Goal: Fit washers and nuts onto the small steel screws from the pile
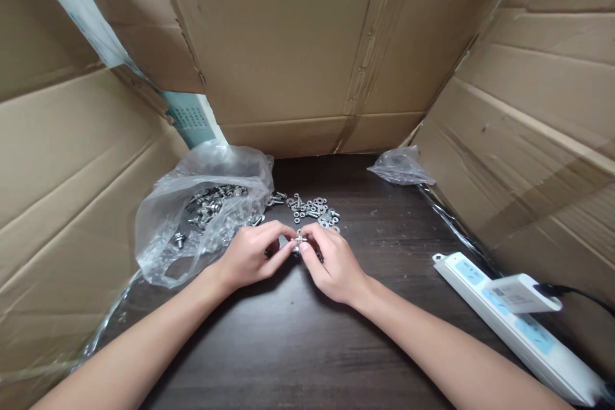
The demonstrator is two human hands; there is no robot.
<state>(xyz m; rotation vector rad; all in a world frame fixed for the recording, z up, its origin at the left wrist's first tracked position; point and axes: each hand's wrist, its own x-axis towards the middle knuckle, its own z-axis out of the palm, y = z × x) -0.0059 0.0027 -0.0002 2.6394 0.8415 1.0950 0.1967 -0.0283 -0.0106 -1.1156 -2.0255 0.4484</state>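
Note:
Both hands meet over the dark table around a small metal bolt (298,239), which seems to carry a washer or nut; the detail is too small to tell. My left hand (254,253) is closed, with thumb and fingertips pinching the bolt's left end. From the other side, my right hand (332,264) grips it between thumb and forefinger. Just beyond the fingers lies a loose pile of bolts, nuts and washers (314,208). A clear plastic bag (161,205) beside my left hand lies open, showing many assembled bolts (216,202) inside.
Cardboard walls (288,45) enclose the dark wooden table (269,346) at the back and both sides. A smaller plastic bag (402,165) sits at the back right. Along the right stands a white power strip (519,327) with a plugged-in adapter (521,295) and black cable.

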